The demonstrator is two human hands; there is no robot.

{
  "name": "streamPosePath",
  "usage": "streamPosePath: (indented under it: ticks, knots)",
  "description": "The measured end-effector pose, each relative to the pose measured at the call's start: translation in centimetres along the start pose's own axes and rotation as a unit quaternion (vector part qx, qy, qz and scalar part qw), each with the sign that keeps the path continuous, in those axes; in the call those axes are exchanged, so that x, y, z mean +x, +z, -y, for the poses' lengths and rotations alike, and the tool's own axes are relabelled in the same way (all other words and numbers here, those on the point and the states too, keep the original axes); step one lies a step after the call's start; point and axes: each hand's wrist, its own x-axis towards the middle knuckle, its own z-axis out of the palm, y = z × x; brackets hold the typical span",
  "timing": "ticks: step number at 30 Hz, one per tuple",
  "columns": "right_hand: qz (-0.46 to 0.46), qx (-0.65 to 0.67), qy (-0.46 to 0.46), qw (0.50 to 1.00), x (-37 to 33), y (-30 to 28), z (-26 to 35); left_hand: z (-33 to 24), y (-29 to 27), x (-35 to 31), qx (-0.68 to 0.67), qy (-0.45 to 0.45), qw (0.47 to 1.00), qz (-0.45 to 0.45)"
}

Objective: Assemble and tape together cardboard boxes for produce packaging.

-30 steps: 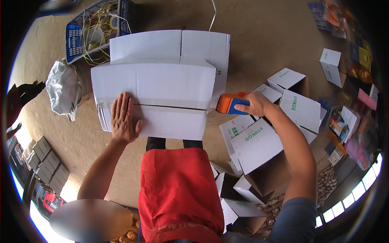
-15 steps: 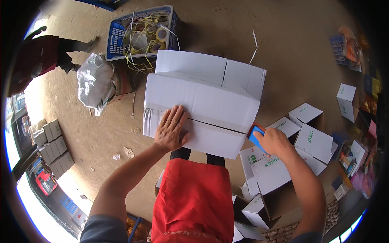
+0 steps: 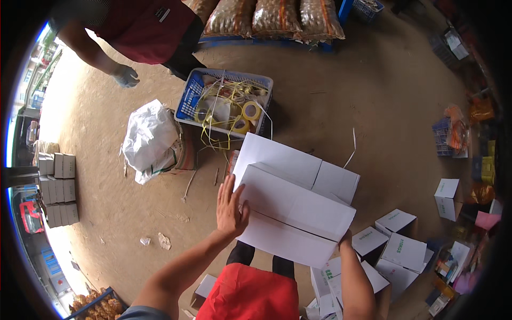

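A white cardboard carton (image 3: 298, 197) sits tilted in front of me, a seam running along its near face. More white cardboard (image 3: 290, 154) with a slit shows just beyond it; whether it belongs to the same carton I cannot tell. My left hand (image 3: 232, 208) presses against the carton's left end, fingers stretched and thumb apart. At the right end is my right hand (image 3: 345, 240), its fingers mostly hidden behind the carton's edge. Anything in that hand is out of sight. My red apron (image 3: 250, 296) hangs below the carton.
Beyond the carton stands a blue crate (image 3: 186, 104) with tape rolls and yellow strapping. A white sack (image 3: 152, 138) is left of it. Flattened and open cartons (image 3: 402, 250) lie at right. A person in dark red (image 3: 146, 32) stands far left, near filled sacks (image 3: 274, 18).
The blue-handled tool in my right hand has gone from view, and that hand is now at the carton's right end. My left hand moved from the top to the left end. The view shifted.
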Motion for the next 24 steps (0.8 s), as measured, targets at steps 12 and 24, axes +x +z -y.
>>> streamPosePath:
  ticks: [12,24]
  knots:
    - [-0.023,0.406,-0.277,0.871,-11.6,4.8,9.6,9.3,-5.6,-3.7,-0.589,-0.337,0.729,0.086]
    - [-0.107,0.135,-0.302,0.938,-31.1,9.3,21.2,9.9,-31.7,0.9,-0.664,-0.268,0.697,0.047]
